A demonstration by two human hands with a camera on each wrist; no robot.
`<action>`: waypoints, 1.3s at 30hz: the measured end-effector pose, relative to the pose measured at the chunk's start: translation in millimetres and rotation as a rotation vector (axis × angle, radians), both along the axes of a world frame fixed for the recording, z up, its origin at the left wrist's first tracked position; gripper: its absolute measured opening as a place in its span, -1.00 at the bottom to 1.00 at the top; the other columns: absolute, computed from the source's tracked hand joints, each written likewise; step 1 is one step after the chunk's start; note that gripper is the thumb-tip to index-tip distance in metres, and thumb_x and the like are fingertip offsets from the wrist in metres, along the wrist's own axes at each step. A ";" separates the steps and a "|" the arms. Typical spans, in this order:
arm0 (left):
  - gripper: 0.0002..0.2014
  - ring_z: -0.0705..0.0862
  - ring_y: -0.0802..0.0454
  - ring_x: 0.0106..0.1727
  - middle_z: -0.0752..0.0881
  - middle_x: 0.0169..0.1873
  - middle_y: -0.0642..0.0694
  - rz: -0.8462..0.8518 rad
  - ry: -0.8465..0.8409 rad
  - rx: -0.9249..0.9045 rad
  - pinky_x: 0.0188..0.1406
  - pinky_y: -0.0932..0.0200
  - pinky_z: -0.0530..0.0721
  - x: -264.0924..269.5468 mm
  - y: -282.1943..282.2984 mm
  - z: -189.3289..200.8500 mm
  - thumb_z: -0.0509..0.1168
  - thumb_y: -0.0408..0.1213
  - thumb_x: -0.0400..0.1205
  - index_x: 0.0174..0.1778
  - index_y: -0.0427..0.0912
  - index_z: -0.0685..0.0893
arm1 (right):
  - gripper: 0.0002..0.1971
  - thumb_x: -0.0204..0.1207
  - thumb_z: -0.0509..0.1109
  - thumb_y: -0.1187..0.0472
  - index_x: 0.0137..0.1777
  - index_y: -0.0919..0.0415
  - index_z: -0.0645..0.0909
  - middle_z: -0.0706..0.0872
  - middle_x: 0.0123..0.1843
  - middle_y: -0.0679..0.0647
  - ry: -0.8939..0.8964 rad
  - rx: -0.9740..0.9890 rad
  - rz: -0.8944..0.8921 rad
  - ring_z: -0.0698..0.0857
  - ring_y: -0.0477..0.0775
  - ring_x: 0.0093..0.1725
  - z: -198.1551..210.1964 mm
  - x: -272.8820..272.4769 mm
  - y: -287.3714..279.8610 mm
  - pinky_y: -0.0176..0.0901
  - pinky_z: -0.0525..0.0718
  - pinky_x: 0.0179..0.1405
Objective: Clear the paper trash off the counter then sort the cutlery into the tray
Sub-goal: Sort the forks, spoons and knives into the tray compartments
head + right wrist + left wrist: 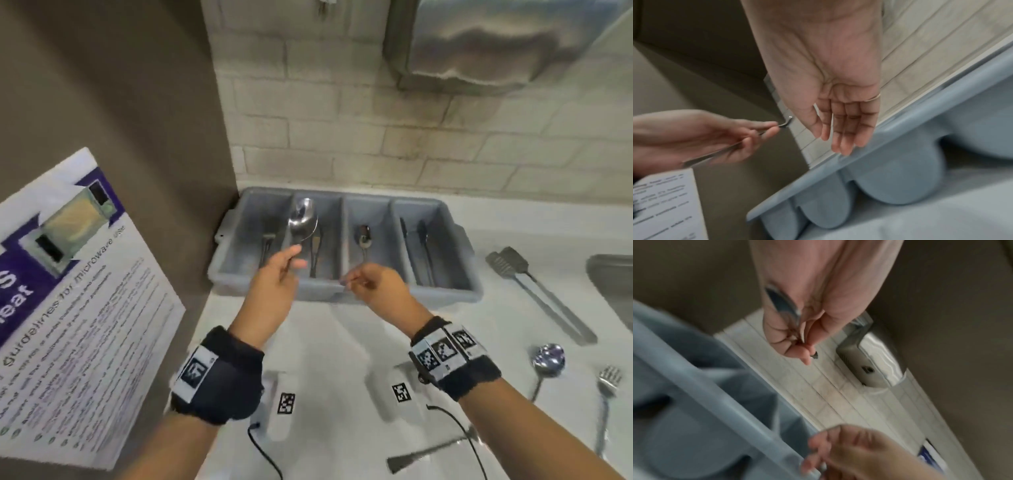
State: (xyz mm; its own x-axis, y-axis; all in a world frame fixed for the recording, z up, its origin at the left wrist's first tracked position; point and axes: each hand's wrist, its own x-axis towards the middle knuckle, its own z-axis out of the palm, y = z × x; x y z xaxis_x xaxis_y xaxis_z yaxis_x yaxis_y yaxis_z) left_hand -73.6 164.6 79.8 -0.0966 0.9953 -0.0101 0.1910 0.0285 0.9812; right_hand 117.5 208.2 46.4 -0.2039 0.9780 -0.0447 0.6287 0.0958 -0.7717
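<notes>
My left hand (294, 257) pinches the handle of a large steel spoon (303, 219), bowl up, above the left compartments of the grey cutlery tray (342, 297). The left wrist view shows that hand (805, 352) with its fingers curled round the spoon handle (782, 305). My right hand (358, 281) hovers over the tray's front rim. In the right wrist view its fingers (846, 129) are straight and empty, just above the tray rim (869, 165). The tray holds a fork (267, 244), a knife (317, 253), a small spoon (363, 238) and dark utensils (422, 246) in separate compartments.
On the white counter to the right lie tongs (541, 298), a round ladle spoon (548, 359), a fork (607, 394) and a knife (428, 453). A sink edge (613, 284) is at far right. A microwave poster (68, 308) hangs left; a steel dispenser (496, 44) hangs above.
</notes>
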 end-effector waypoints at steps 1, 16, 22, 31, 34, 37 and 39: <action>-0.54 0.57 0.34 -0.33 0.61 0.09 -0.07 -0.055 -0.002 -0.049 -0.39 0.60 0.52 18.8 20.6 -1.7 0.02 -0.62 0.65 0.44 -0.22 0.45 | -0.87 0.50 0.32 0.36 -0.07 0.25 0.70 0.81 -0.09 0.20 -0.023 -0.004 -0.052 0.74 0.02 -0.22 -3.0 20.2 -14.0 -0.27 0.70 -0.08; -0.64 0.54 -0.28 0.40 0.54 0.39 -0.44 -0.548 1.015 -0.357 0.06 0.08 0.53 153.4 138.8 -46.9 0.09 -0.46 0.68 0.38 -0.53 0.46 | -0.88 0.52 0.31 0.22 -0.14 0.00 0.65 0.79 -0.08 0.02 -0.121 -0.110 -0.654 0.75 0.12 -0.26 -39.6 201.7 -151.0 -0.07 0.71 -0.18; -0.52 0.41 -0.32 0.48 0.45 0.47 -0.38 -0.324 0.893 -0.141 0.53 -0.06 0.39 166.5 128.9 -31.0 0.21 -0.39 0.57 0.47 -0.24 0.45 | -0.86 0.53 0.31 0.24 0.00 0.20 0.68 0.76 -0.05 0.10 -0.325 -0.080 -0.807 0.62 0.09 -0.21 -46.1 238.4 -157.0 -0.21 0.48 -0.19; -0.77 0.51 -0.12 0.25 0.59 0.18 -0.17 -0.468 0.635 0.276 0.35 -0.01 0.49 246.5 4.2 -14.9 0.27 -0.34 0.57 0.14 -0.13 0.64 | -0.66 0.47 0.40 0.17 0.17 0.37 0.57 0.70 0.14 0.31 -0.392 -0.271 -0.953 0.69 0.31 0.07 -53.1 302.0 -163.1 -0.03 0.59 0.05; -0.77 0.57 -0.16 0.22 0.66 0.14 -0.17 -0.710 0.733 0.154 0.28 -0.07 0.56 289.9 -21.1 -36.6 0.22 -0.21 0.60 0.13 -0.12 0.65 | -0.61 0.46 0.41 0.11 0.16 0.39 0.57 0.69 0.06 0.28 -0.399 -0.379 -0.926 0.65 0.28 0.05 -57.1 311.0 -162.7 -0.05 0.52 -0.04; -0.69 0.62 -0.23 0.20 0.69 0.15 -0.21 -0.890 0.979 0.070 0.17 -0.04 0.54 331.5 -37.1 -58.0 0.19 -0.10 0.61 0.14 -0.19 0.66 | -0.73 0.45 0.39 0.20 0.04 0.39 0.63 0.70 -0.06 0.27 -0.382 -0.410 -0.910 0.67 0.29 0.00 -63.7 314.8 -160.4 -0.12 0.45 -0.14; -0.64 0.66 -0.22 0.16 0.72 0.12 -0.22 -0.954 1.132 0.030 0.01 0.01 0.51 353.1 -42.9 -69.8 0.20 -0.04 0.61 0.12 -0.25 0.65 | -0.79 0.44 0.36 0.24 -0.04 0.39 0.67 0.69 -0.15 0.25 -0.359 -0.395 -0.922 0.66 0.28 -0.09 -68.0 316.1 -159.5 -0.13 0.45 -0.15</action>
